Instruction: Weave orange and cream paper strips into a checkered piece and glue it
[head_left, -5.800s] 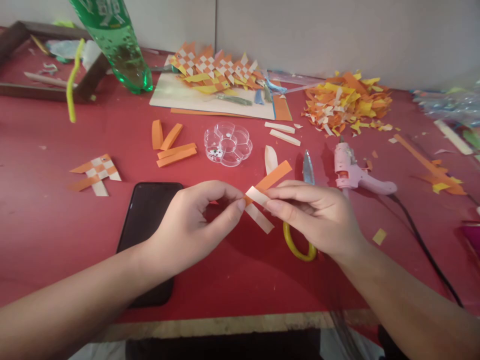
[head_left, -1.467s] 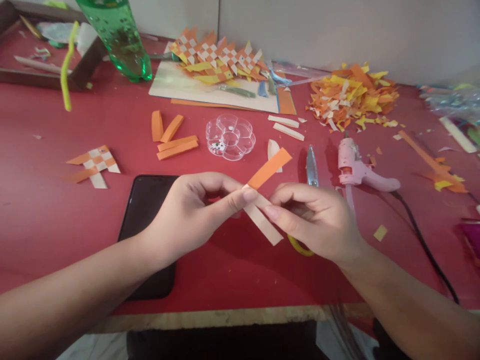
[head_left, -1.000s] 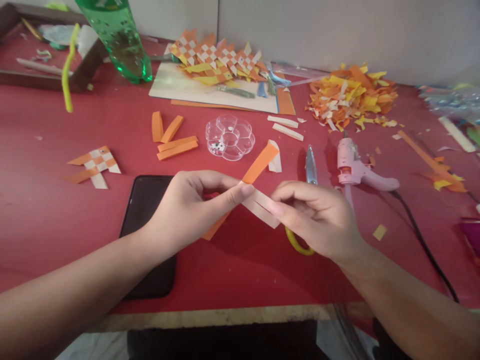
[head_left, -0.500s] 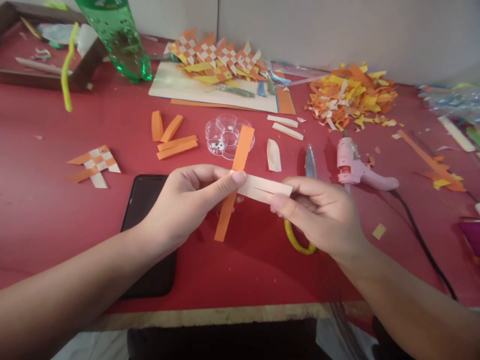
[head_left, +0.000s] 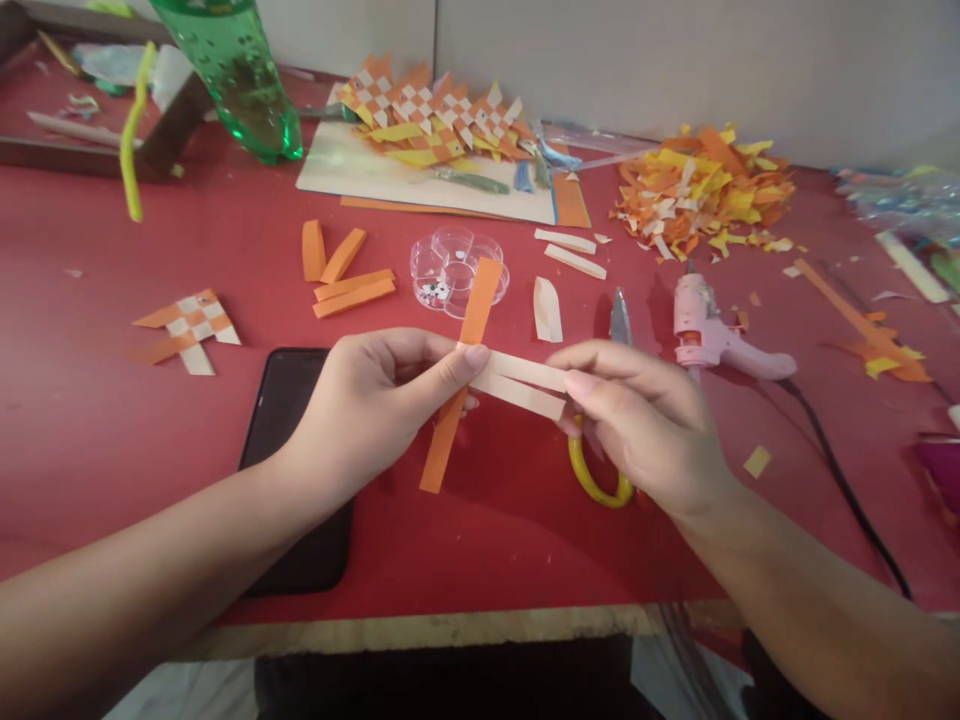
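My left hand (head_left: 382, 400) pinches an orange paper strip (head_left: 481, 300) where it crosses a cream paper strip (head_left: 525, 395), thumb on top. The orange strip slants from upper right to lower left. Two cream tails run rightward from the crossing, spread apart in a narrow V. My right hand (head_left: 637, 415) grips the end of the upper tail between thumb and fingers; the lower tail's end shows just below the thumb. Behind that hand lie scissors (head_left: 621, 318) with a yellow handle. Left of my left hand rests a woven orange and cream paper fish (head_left: 201, 322).
A black phone (head_left: 300, 560) lies under my left forearm. Folded orange strips (head_left: 354, 296), a clear bead tray (head_left: 442, 265) and cream strips (head_left: 576, 262) lie beyond my hands. A pink glue gun (head_left: 720, 335) with a cord is at right, paper scraps (head_left: 705, 190) and a green bottle (head_left: 247, 90) behind.
The two cream tails have parted into a wider gap. My right thumb has moved up and right onto the upper tail, leaving the lower tail's end exposed. The orange strip has shifted slightly left and down.
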